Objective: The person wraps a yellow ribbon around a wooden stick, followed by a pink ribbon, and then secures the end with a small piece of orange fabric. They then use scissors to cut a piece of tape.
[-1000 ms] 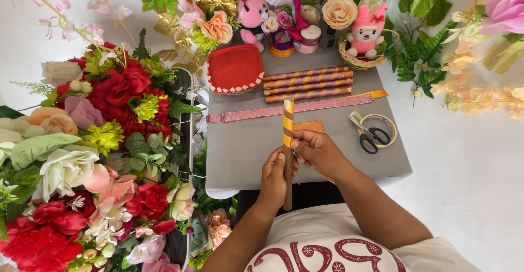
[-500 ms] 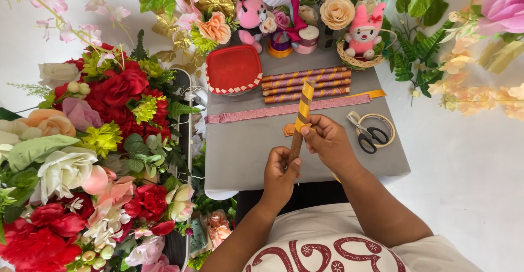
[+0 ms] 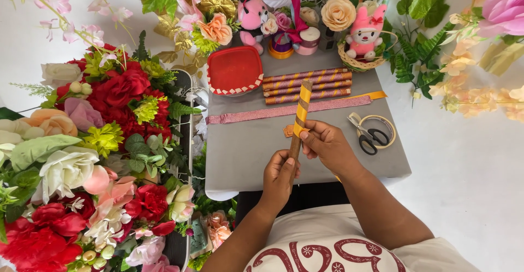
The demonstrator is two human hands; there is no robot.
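Pinching the light, stiff stick (image 3: 299,120) above the grey table (image 3: 240,152), I clamped my left hand (image 3: 279,178) on its bare lower end while my right hand (image 3: 327,146) seemingly pressed the slippery yellow ribbon (image 3: 301,112) mid-shaft.

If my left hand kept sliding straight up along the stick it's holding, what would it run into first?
Probably the right hand, which grips the same stick just above the left hand. Beyond it comes the yellow ribbon wrapped round the stick, though depth is hard to judge.
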